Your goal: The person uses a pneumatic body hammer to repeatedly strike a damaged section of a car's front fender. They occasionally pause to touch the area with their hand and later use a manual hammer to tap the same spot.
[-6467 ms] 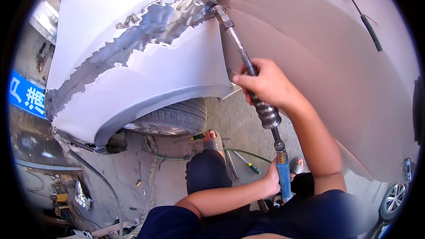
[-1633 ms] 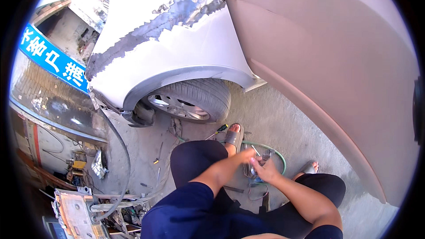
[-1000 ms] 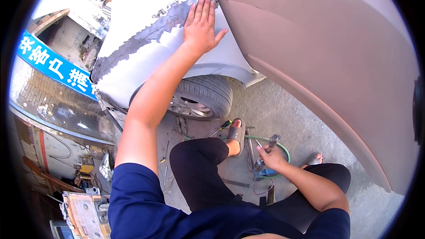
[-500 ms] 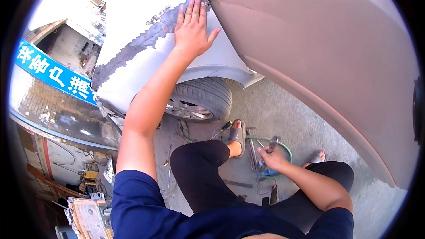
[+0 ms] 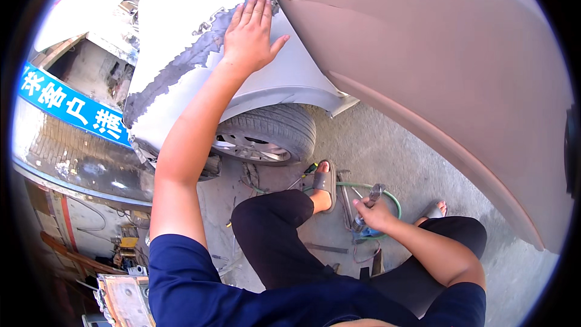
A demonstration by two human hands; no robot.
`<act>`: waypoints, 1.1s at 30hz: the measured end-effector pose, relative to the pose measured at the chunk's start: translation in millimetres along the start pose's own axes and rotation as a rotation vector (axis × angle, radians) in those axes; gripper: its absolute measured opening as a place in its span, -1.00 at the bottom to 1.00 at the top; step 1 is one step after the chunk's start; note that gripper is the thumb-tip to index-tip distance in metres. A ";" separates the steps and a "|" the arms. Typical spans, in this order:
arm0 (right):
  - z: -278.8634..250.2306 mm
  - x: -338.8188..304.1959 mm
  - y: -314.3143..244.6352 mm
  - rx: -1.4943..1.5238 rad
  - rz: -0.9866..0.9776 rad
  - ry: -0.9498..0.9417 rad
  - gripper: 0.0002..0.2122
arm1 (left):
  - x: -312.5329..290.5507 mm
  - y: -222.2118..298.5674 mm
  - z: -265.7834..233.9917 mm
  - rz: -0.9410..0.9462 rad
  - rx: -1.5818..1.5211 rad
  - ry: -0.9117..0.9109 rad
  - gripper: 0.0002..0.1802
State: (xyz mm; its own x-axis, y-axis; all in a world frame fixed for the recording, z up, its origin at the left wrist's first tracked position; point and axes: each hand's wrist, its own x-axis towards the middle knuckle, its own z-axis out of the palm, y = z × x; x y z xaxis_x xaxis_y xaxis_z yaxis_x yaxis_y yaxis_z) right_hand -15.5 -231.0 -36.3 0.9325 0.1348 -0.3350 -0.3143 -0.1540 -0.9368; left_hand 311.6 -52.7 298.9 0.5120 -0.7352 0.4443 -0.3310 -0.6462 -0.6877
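White fender (image 5: 296, 63) against the flat, outstretched left hand (image 5: 249, 41)

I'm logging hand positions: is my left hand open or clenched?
Open: the left hand lies against the car panel, fingers extended and thumb out sideways.

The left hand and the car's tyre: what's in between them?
Between the left hand and the tyre, the head view shows the white fender and its curved wheel arch.
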 end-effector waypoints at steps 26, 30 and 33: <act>-0.9 -8.0 -5.2 0.013 0.008 -0.055 -0.58 | -2.1 -18.9 -23.2 0.129 0.126 -0.127 -0.21; -0.3 -5.7 -4.7 -0.011 0.001 -0.043 -0.59 | -2.1 -17.5 -27.1 0.158 0.104 -0.145 -0.23; -0.3 -5.4 -3.4 0.001 0.004 -0.039 -0.59 | -4.5 -18.0 -33.4 0.177 0.098 -0.205 -0.23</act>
State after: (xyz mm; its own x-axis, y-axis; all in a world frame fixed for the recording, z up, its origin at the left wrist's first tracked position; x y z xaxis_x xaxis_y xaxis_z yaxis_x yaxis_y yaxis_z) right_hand -19.4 -231.5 -31.2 0.9235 0.1724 -0.3426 -0.3182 -0.1542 -0.9354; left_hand 288.8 -44.6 328.5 0.6061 -0.7714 0.1936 -0.3562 -0.4810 -0.8011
